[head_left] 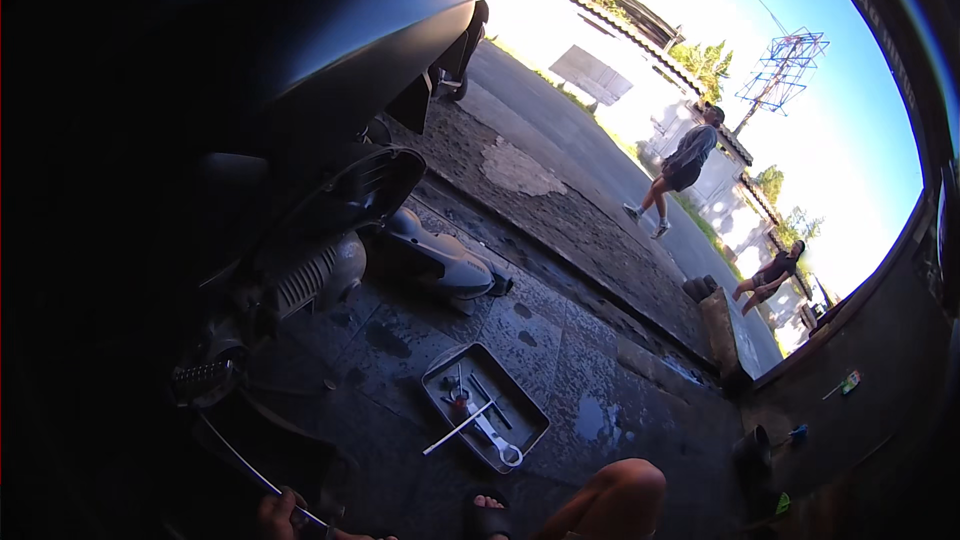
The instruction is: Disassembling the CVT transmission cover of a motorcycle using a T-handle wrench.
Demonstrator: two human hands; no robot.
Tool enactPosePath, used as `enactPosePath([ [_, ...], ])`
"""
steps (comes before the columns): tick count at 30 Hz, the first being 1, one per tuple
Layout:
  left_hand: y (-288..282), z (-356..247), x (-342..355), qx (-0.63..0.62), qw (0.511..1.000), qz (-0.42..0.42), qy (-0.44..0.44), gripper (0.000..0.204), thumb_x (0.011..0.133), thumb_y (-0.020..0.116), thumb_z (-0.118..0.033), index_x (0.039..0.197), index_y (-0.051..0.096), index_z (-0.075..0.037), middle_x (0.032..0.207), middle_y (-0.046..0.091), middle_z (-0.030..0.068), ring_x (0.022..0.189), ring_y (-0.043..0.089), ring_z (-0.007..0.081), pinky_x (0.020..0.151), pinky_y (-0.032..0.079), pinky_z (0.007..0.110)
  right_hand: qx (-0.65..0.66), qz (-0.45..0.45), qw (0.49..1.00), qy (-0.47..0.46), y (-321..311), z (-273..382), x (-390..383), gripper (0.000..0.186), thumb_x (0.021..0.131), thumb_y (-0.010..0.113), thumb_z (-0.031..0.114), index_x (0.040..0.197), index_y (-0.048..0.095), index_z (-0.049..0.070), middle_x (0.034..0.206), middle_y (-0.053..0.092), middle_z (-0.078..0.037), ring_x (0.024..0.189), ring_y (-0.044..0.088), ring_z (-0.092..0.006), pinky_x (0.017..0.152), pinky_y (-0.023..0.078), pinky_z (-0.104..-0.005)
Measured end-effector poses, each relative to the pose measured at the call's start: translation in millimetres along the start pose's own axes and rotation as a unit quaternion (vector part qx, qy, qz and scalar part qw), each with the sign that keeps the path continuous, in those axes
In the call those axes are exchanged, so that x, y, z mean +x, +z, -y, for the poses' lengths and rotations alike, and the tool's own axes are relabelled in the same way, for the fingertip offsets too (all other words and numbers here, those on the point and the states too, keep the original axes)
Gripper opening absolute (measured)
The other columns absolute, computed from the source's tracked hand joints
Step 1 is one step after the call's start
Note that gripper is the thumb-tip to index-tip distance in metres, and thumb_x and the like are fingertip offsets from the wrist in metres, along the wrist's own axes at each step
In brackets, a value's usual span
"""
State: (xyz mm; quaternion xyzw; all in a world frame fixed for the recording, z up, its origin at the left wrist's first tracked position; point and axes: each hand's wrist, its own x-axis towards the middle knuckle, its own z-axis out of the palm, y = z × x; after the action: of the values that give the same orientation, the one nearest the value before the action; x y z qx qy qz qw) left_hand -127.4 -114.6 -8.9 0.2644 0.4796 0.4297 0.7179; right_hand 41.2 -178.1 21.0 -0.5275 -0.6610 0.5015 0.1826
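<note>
Low at the picture's edge, my left hand [280, 515] is closed around a thin metal rod [235, 455]. The rod runs up and left toward the dark underside of a scooter [300, 90]. The scooter's engine casing with cooling fins [310, 275] sits just above the rod. To the right of the hand are my bare knee [620, 490] and my foot in a dark sandal [487, 515]. My right hand is out of sight.
A grey metal tray [440, 372] on the wet tiled floor holds a wrench [497, 437], a white stick and small parts. A loose scooter body panel [440, 260] lies behind it. Beyond a concrete kerb [722, 330], one person walks [680, 165] on the road and another crouches [770, 275].
</note>
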Motion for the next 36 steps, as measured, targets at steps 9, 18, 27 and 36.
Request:
enactPosePath([
  [9,-7,20,22,0.03,0.994,-0.095,0.045,0.034,0.099,0.05,-0.029,0.08,0.059,-0.002,0.059,0.053,0.0042,0.049,0.051,0.0119,0.051,0.044,0.027,0.125,-0.294,0.946,-0.061,17,-50,14,0.072,0.079,0.061,0.006,0.147,0.042,0.018,0.107,0.066,-0.02,0.087,0.067,-0.0362,0.083,0.051,-0.0446],
  [18,3,-1,22,-0.005,0.998,-0.044,0.033,0.034,0.1,0.05,-0.032,0.084,0.059,-0.004,0.066,0.057,0.006,0.05,0.056,0.0146,0.048,0.045,0.027,0.073,-0.258,0.947,0.177,-43,-98,37,0.035,0.086,0.053,0.012,0.115,0.068,-0.001,0.095,0.07,-0.015,0.086,0.067,-0.0177,0.08,0.052,-0.0303],
  [27,-46,-3,68,-0.045,0.974,-0.208,0.081,0.028,0.093,0.064,-0.034,0.094,0.052,-0.009,0.074,0.05,0.0006,0.06,0.051,0.01,0.05,0.04,0.024,0.044,0.055,0.997,0.021,-102,13,153,0.042,0.097,0.053,0.029,0.121,0.06,-0.005,0.11,0.068,-0.018,0.099,0.066,-0.025,0.085,0.05,-0.0382],
  [36,-19,13,148,-0.109,0.943,-0.274,0.153,0.037,0.092,0.063,-0.043,0.111,0.06,-0.01,0.088,0.056,0.0015,0.077,0.055,0.013,0.061,0.045,0.028,0.024,0.365,0.899,-0.239,-16,-165,239,0.013,0.086,0.064,0.016,0.093,0.067,0.006,0.074,0.065,-0.002,0.059,0.048,-0.012,0.051,0.044,-0.0353],
])
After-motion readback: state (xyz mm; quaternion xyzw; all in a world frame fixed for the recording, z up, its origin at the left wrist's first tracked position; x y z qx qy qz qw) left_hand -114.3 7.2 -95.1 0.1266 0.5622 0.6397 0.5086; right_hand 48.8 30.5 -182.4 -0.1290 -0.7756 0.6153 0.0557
